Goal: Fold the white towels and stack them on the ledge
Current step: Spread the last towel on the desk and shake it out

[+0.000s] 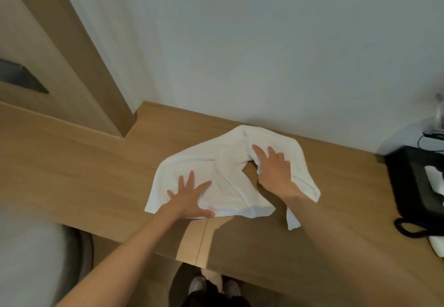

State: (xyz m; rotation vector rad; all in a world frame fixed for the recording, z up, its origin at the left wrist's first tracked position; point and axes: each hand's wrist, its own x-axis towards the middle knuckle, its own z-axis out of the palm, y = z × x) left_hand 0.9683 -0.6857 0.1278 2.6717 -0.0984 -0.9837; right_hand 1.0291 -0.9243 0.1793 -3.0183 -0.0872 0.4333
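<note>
One white towel [228, 177] lies rumpled on the wooden ledge [96, 174], bent into an arch with a gap of bare wood in the middle. My left hand [189, 196] presses flat on the towel's near-left part, fingers spread and straight. My right hand [274, 169] rests on the towel's right part, fingers straight and pointing toward the wall. A corner of the towel hangs past my right wrist toward the front edge.
A black telephone [418, 186] with a coiled cord sits at the ledge's right end. A pale wall [240, 42] runs behind the ledge, and a wooden door frame [79, 49] stands at the left. Below the front edge are a round white-and-grey object [36, 258] and my feet [213, 285].
</note>
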